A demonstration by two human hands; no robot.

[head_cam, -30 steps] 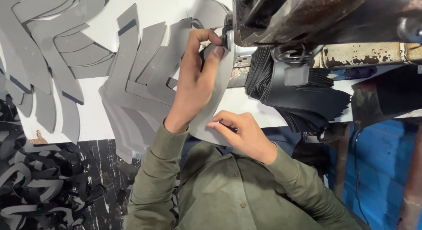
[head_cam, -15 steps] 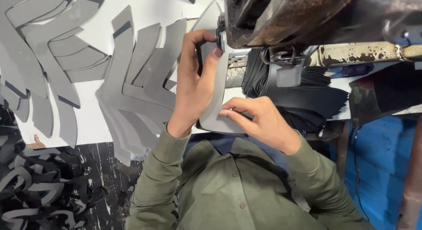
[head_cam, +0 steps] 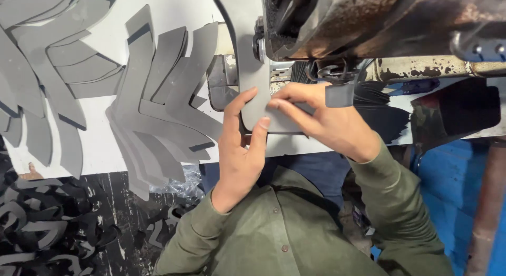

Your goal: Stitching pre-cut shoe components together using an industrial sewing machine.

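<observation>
Both arms reach forward in olive-green sleeves, elbows bent and tucked near the body. The left hand (head_cam: 240, 149) is raised with its wrist straight, thumb spread wide to one side and fingers extended upward, pressing flat. The right hand (head_cam: 327, 120) comes in from the other side, wrist angled inward, its fingers stretched toward the left hand's fingertips, nearly touching them, palm turned down.

On my feed the light is even and fairly bright, with no glare; the white tabletop (head_cam: 158, 12) reads cleanly. The grey cut pieces (head_cam: 158, 107) throw thin, soft shadows. The machine head (head_cam: 379, 23) sits close and a little soft, its underside dark. The lower left corner falls dim, though detail stays sharp there.
</observation>
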